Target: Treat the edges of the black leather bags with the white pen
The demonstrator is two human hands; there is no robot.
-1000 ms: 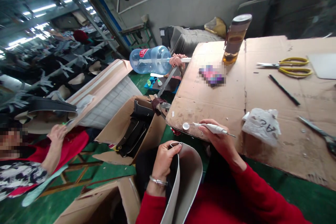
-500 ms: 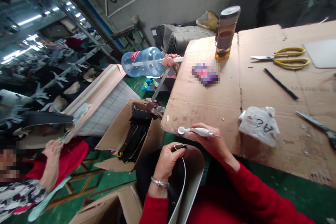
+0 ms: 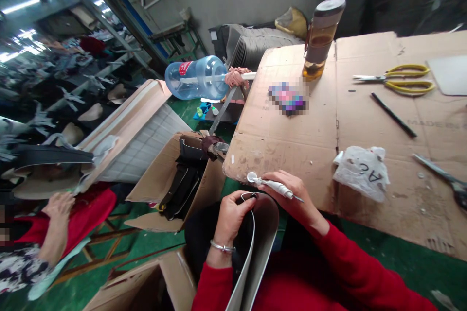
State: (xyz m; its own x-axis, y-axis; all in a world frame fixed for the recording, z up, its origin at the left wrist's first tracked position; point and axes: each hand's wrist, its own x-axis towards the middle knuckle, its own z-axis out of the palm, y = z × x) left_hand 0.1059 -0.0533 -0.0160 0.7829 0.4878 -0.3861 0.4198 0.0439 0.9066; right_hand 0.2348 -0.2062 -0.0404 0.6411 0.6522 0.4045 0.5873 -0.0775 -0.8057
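Note:
My left hand (image 3: 230, 217), with a metal bangle at the wrist, pinches the top edge of a curved, dark sheet piece (image 3: 263, 233) with a pale inner face and a white edge strip. The piece hangs down in front of my lap. Close by on the right, over the table's near corner, my right hand (image 3: 292, 193) is closed around a slim white pen-like tool (image 3: 277, 187). A round white disc is at the tool's left end and a thin metal tip points right. The tool is apart from the sheet piece.
On the cardboard-covered table (image 3: 284, 146) lie a phone (image 3: 288, 98), a tea bottle (image 3: 323, 41), yellow-handled scissors (image 3: 404, 78), a black stick (image 3: 394, 115), a plastic bag (image 3: 361, 171) and dark scissors (image 3: 447, 175). Cartons (image 3: 204, 194) stand left, below a water jug (image 3: 197, 77). A co-worker's hand (image 3: 60, 206) is far left.
The view has shifted slightly. In my right hand the white tool has tilted, its metal tip now pointing lower. My left hand keeps its pinch on the sheet piece.

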